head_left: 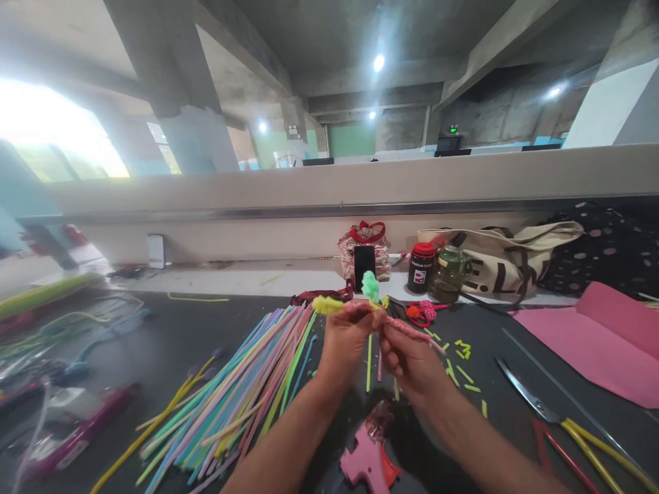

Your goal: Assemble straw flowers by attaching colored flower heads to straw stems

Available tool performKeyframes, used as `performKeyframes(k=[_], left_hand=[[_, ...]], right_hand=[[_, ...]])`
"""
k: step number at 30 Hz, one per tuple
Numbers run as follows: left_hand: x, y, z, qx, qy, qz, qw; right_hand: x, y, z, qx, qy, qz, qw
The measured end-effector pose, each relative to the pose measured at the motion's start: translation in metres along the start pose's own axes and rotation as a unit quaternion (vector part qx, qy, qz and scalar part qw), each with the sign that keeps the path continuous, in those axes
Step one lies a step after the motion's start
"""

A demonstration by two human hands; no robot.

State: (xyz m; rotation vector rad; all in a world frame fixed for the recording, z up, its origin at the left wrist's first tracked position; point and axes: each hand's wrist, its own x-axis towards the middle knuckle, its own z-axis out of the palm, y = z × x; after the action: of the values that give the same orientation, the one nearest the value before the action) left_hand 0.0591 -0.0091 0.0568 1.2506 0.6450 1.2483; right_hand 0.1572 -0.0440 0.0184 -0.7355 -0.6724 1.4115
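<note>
Over the middle of the dark table, my left hand and my right hand meet at the fingertips. A fuzzy yellow pipe-cleaner piece sticks out leftward from my closed left fingers. Pinched in my right fingers is a pink pipe cleaner, its free end pointing right. A fluffy mint-green tuft rises just above the fingertips; whether it is joined to the held pieces I cannot tell. The exact joint between the pieces is hidden by my fingers. Below my hands lies a pink glue gun.
Left of my arms is a bundle of pastel pipe cleaners. Short yellow-green cut pieces lie right, near scissors and a pink sheet. A phone, black jar, green bottle and canvas bag line the back.
</note>
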Motion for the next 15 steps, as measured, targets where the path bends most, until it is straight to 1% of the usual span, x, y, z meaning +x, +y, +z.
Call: performKeyframes(k=[3,5,8,11,13,14,15], left_hand=[[0.0,-0.004,-0.002,0.108,0.033,0.061,0.992],[0.0,-0.005,-0.004,0.176,0.035,0.085,0.98],[0.001,-0.005,-0.006,0.231,0.033,0.11,0.966],[0.002,-0.005,-0.009,0.288,0.051,0.131,0.947],[0.004,-0.006,-0.012,0.319,0.055,0.144,0.935],[0.005,-0.007,-0.013,0.324,0.056,0.148,0.933],[0.006,-0.007,-0.014,0.325,0.057,0.145,0.933]], right_hand=[[-0.001,0.001,0.003,0.007,0.012,0.022,1.0],[-0.001,-0.001,0.003,-0.015,0.017,0.016,1.0],[-0.002,-0.003,0.005,-0.045,0.03,0.005,0.999],[-0.005,-0.002,0.007,-0.059,0.027,0.019,0.998],[-0.007,-0.003,0.009,-0.109,0.018,0.019,0.994],[-0.008,-0.005,0.009,-0.157,0.015,0.002,0.987],[-0.009,-0.008,0.008,-0.221,0.016,-0.031,0.975]])
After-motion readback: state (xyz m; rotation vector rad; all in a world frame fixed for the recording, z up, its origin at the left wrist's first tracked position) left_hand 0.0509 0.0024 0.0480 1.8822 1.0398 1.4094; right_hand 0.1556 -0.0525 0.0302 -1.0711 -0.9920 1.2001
